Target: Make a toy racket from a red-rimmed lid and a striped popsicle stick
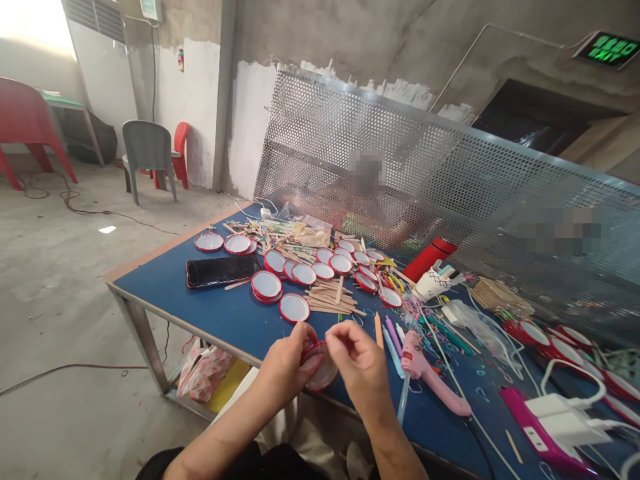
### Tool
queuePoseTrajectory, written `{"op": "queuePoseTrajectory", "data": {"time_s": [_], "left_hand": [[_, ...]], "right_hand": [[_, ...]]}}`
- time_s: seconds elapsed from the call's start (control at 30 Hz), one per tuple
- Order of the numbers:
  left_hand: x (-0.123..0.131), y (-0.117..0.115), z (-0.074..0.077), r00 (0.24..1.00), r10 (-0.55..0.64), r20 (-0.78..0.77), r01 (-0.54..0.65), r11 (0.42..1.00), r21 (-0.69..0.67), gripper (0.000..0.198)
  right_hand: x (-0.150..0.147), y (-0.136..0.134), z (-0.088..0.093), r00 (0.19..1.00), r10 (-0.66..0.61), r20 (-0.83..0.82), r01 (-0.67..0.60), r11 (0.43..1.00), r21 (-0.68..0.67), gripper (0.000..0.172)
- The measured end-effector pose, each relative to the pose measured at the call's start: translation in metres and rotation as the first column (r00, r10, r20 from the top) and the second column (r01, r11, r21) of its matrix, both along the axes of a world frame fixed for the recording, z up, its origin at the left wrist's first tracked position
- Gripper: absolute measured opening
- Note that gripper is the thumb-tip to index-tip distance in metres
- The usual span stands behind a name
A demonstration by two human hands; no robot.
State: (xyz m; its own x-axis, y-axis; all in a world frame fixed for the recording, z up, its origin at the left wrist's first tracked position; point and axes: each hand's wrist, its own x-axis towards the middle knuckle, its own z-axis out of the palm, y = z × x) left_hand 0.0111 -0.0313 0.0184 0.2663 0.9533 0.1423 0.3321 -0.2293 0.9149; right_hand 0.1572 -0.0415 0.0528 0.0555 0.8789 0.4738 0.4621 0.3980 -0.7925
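Includes a grey chair [147, 143] near a red chair [183, 143] at left, a perforated metal screen [310, 133] along the blue table [155, 280], a dark-screened phone [223, 271] lying flat, and a green-lit exit sign [607, 51].

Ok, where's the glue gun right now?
In the head view's right half, the pink glue gun lies on the blue table, between the right hand and the magenta power strip.

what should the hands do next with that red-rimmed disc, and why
Probably steady the red-rimmed disc with the left hand and bring the right hand's pinch onto its upper rim: the left grips one side, and the right is pinched close by. Whether it holds anything is unclear.
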Motion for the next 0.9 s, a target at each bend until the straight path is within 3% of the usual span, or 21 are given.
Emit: {"op": "queuePoseTrajectory", "data": {"time_s": [0.1,0.33,0.53,0.63,0.8,0.9], "left_hand": [[-0.001,-0.001,0.002,0.999,-0.026,0.023,0.028,0.998,-0.057,0.015],[-0.003,0.0,-0.001,0.999,-0.024,0.029,0.025,0.999,-0.039,0.014],[-0.001,0.0,-0.003,1.0,0.001,0.006,-0.001,1.0,0.0,0.012],[-0.001,-0.001,-0.002,1.0,-0.002,0.008,0.002,1.0,0.003,0.013],[-0.003,-0.001,-0.003,1.0,-0.001,0.012,0.001,0.999,0.032,0.015],[-0.003,0.0,-0.004,1.0,0.002,0.003,-0.002,0.999,0.041,0.015]], "right_hand": [[0.012,-0.002,-0.007,0.982,-0.085,-0.17,0.08,0.996,-0.035,0.025],[0.009,-0.017,-0.013,0.981,-0.074,0.179,0.066,0.997,0.051,0.025],[-0.003,-0.015,-0.018,0.942,-0.157,0.298,0.108,0.979,0.176,0.025],[-0.004,-0.011,-0.017,0.952,-0.194,0.236,0.158,0.974,0.16,0.026],[-0.003,-0.007,-0.013,0.984,-0.174,0.036,0.176,0.983,-0.053,0.026],[-0.003,-0.007,-0.013,0.985,-0.172,-0.033,0.168,0.98,-0.108,0.026]]}}
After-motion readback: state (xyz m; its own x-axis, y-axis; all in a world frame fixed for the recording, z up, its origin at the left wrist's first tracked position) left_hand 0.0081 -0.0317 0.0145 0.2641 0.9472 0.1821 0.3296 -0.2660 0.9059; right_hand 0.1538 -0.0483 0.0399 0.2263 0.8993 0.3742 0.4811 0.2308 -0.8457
